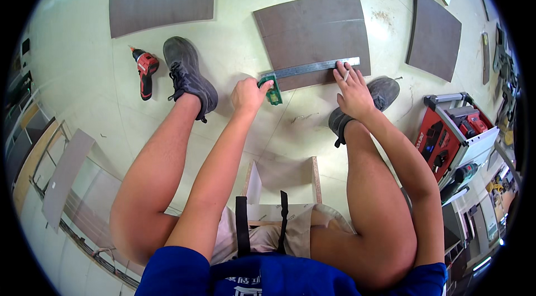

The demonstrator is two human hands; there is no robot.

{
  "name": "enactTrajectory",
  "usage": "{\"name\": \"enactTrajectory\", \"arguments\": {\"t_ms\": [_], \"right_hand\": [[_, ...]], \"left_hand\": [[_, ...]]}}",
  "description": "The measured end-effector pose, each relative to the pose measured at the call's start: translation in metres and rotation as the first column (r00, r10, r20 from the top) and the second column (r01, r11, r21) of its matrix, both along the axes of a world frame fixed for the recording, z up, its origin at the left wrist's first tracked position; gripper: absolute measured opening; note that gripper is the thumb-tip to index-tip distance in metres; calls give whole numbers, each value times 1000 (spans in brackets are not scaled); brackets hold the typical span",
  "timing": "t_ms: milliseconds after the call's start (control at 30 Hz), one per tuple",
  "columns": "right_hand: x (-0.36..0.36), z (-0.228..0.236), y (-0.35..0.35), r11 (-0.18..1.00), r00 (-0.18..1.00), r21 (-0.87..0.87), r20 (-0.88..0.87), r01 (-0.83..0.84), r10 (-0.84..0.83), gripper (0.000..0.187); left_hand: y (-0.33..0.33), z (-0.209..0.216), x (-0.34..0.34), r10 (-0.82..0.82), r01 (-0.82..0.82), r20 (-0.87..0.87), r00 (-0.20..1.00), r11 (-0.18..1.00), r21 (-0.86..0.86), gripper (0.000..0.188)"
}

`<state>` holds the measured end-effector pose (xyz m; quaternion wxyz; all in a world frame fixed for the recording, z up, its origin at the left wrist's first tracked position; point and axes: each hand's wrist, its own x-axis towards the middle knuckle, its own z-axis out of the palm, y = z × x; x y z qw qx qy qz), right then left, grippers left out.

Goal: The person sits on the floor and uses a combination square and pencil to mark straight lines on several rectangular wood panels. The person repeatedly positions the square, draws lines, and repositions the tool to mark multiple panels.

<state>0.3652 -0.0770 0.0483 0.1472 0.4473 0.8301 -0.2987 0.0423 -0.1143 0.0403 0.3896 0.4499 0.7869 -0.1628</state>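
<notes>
A try square point(304, 68) with a green handle and a long steel blade lies across a brown board point(315, 28) on the floor. My left hand point(248, 95) is closed on its green handle, the thumb on top, just off the board's near left corner. At the blade's far right end, my right hand point(354, 93) presses with its fingertips on blade and board. Between those fingers sits a thin, pale stick point(346, 75), too small to tell if it is a pencil. The blade lies near the board's front edge.
A second brown board point(167, 0) lies at the upper left, a third point(434, 36) at the right. A red and black cordless drill point(146, 70) rests beside my left shoe point(187, 70). To the right stands a red tool case point(441, 134) holding tools. I sit on low wooden boards.
</notes>
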Motion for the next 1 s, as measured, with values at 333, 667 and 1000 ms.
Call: {"name": "enactTrajectory", "arguments": {"t_ms": [333, 667, 1000], "right_hand": [[60, -25, 11, 848, 821, -74, -218, 525, -527, 77], [68, -46, 24, 793, 789, 6, -107, 609, -605, 70], [67, -41, 25, 804, 802, 18, -83, 594, -591, 64]], "left_hand": [[-15, -30, -2, 63, -103, 125, 990, 934, 342, 41], [-10, -42, -8, 201, -297, 309, 929, 905, 306, 37], [2, -43, -15, 233, -305, 279, 932, 917, 255, 43]]}}
